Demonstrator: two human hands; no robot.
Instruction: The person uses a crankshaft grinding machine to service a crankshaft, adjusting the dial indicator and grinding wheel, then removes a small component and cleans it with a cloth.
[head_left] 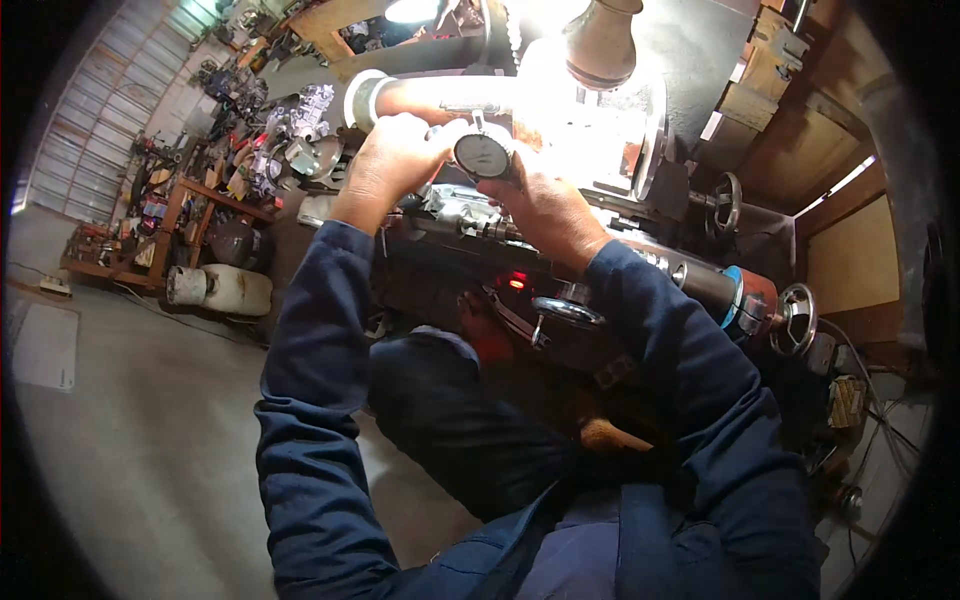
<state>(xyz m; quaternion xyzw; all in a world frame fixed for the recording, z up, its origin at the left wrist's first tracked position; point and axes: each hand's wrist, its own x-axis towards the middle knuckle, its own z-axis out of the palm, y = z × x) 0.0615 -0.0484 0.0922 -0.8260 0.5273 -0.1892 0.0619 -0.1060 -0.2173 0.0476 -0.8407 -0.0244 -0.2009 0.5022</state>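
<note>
A round dial gauge (484,156) with a pale face and a small stem on top is held up over the machine bed. My right hand (548,203) grips it from the right, fingers curled at its lower edge. From the other side my left hand (397,158) is closed, its thumb and fingertips meeting the gauge's left edge. Small metal pieces show by the left fingers, partly hidden. Just beyond the hands lies a large cylindrical workpiece (405,100) with a pale ring at its left end. Strong lamp light washes out its right part.
A lathe-like machine has a chrome handwheel (568,312) below my right wrist and another handwheel (797,318) at the right end. A lamp shade (603,45) hangs over the work. Left stand a cluttered parts rack (165,235) and a gas cylinder (222,290).
</note>
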